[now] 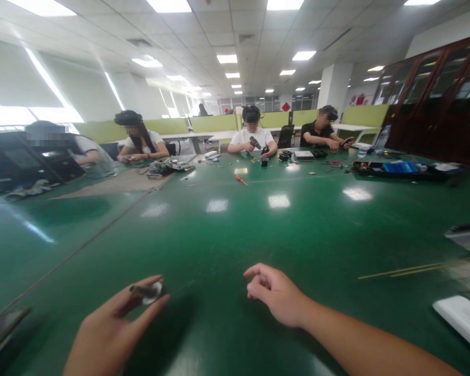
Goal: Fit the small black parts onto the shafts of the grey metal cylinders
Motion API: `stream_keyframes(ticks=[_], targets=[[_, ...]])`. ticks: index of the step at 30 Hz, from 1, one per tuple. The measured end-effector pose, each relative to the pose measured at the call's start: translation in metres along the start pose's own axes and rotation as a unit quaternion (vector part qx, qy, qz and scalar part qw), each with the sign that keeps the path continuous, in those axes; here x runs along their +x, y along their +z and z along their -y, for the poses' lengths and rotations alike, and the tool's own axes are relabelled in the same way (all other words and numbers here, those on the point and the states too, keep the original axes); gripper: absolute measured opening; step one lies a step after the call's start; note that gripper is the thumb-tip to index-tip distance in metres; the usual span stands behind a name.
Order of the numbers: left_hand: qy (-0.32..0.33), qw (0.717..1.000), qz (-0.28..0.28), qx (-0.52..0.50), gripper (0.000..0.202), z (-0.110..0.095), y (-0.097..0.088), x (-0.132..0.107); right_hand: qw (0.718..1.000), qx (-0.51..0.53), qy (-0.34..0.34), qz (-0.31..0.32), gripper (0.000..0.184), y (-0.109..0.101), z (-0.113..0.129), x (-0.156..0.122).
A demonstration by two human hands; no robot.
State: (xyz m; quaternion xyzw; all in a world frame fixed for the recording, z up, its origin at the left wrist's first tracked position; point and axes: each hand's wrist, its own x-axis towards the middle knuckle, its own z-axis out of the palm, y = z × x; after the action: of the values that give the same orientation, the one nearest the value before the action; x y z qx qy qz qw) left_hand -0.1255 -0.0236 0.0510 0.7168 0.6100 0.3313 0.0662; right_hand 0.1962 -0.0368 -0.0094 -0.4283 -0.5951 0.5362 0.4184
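Observation:
My left hand (112, 321) grips a small part with a short dark metal shaft and a white round collar (151, 293) between thumb and fingers. It is held above the green table (203, 245), shaft pointing left. The far end of the part is hidden by the fingers. To the right, my right hand (276, 295) hovers over the table with nothing visible in it. Its index finger reaches out to the left, apart from the thumb, while the other fingers curl loosely.
Thin sticks (399, 272) and a white oblong object (462, 318) lie at the right edge. An orange screwdriver (241, 180) rests farther off. Several people sit across the table; one person (251, 136) holds a power drill (255, 143). A black tray (407, 171) stands at the far right.

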Motion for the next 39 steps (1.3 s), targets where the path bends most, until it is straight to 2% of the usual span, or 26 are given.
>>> stream_keyframes(ticks=[3,6,9,12,16,18,21,24,27,31,39], targets=[[0.039,0.994,0.053,-0.091,0.044,-0.042,0.031,0.029,0.999,0.025,0.003,-0.025,0.029,-0.009,-0.002,0.004],[0.092,0.971,0.117,-0.188,0.033,-0.082,0.068,0.046,0.998,0.015,-0.012,-0.060,0.033,-0.019,-0.004,0.007],[0.134,0.956,0.140,-0.220,0.026,-0.099,0.097,0.046,0.995,-0.021,-0.025,-0.095,0.043,-0.025,-0.006,0.009],[0.194,0.948,0.140,-0.208,0.026,-0.095,0.111,0.040,0.992,-0.070,-0.044,-0.096,0.053,-0.024,-0.008,0.008],[0.266,0.925,0.185,-0.196,0.028,-0.081,0.116,0.035,0.982,-0.144,-0.062,-0.106,0.060,-0.021,-0.007,0.004],[0.269,0.924,0.196,-0.190,0.030,-0.077,0.119,0.035,0.979,-0.163,-0.061,-0.110,0.056,-0.020,-0.005,0.003],[0.254,0.934,0.169,-0.185,0.036,-0.076,0.124,0.035,0.977,-0.174,-0.057,-0.109,0.048,-0.020,-0.001,0.002],[0.244,0.940,0.151,-0.186,0.028,-0.078,0.127,0.034,0.977,-0.172,-0.057,-0.108,0.040,-0.019,0.001,0.002],[0.251,0.932,0.164,-0.204,0.019,-0.079,0.125,0.035,0.978,-0.168,-0.054,-0.109,0.035,-0.018,0.003,0.002],[0.260,0.920,0.182,-0.228,0.020,-0.080,0.124,0.036,0.980,-0.161,-0.050,-0.102,0.032,-0.016,0.004,0.004],[0.239,0.931,0.170,-0.218,0.022,-0.077,0.126,0.035,0.981,-0.156,-0.025,-0.110,0.023,-0.014,-0.001,0.004]])
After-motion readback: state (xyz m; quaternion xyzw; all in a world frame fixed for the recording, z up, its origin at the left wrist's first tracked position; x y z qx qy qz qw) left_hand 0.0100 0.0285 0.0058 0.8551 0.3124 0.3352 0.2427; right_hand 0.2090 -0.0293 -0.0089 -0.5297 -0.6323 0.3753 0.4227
